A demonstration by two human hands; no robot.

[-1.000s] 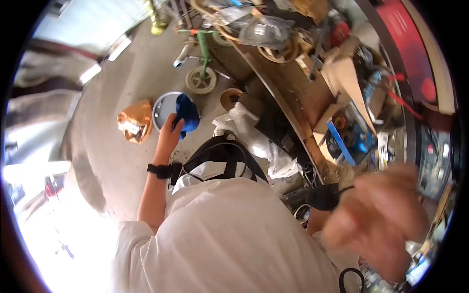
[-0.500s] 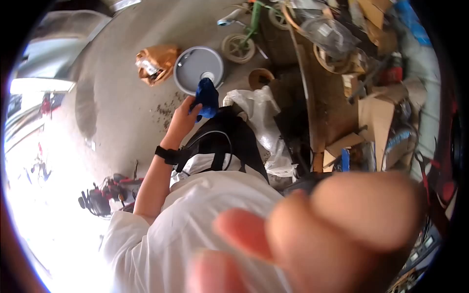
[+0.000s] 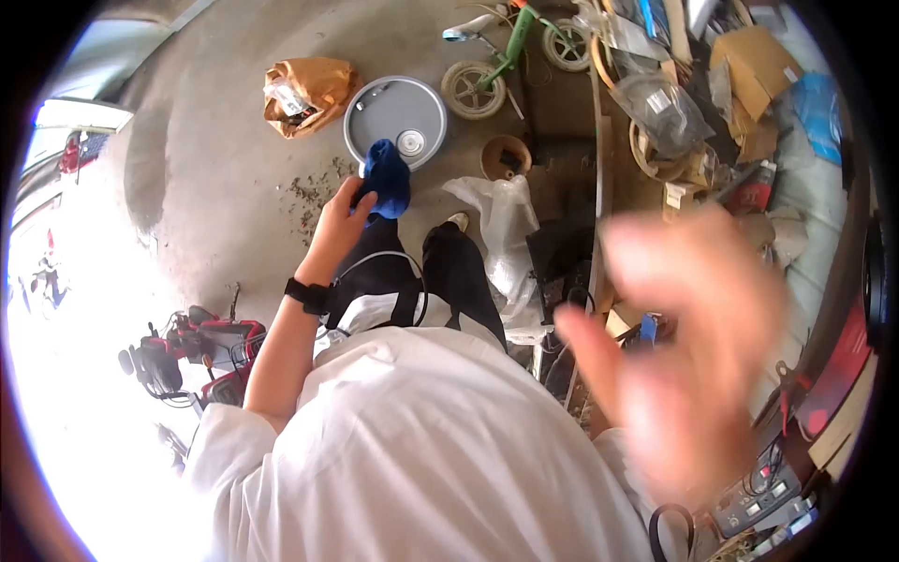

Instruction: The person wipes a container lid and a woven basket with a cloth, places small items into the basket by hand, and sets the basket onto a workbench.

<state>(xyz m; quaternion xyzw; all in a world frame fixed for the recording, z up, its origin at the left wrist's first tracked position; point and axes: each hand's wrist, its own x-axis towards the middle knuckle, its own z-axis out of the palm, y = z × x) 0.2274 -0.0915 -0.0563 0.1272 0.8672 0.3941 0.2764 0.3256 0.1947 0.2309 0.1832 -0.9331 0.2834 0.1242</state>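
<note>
My left hand, with a black band on the wrist, is closed on a bunched dark blue cloth. The cloth hangs over my legs, close to the near rim of a round grey lid or drum top on the floor. Whether the cloth touches the rim, I cannot tell. Raised close to the camera, my right hand is blurred; its thumb stands apart from its curled fingers, and nothing shows between them.
A brown paper bag stands left of the lid. Beyond are a green-framed small bike and a brown bowl. Clear plastic wrap lies by my right leg. Cardboard boxes and clutter line the right; a red-and-black machine stands left.
My right hand has drawn back from the camera and moved up and right, uncovering my shirt. The view has shifted slightly. My left hand keeps hold of the blue cloth.
</note>
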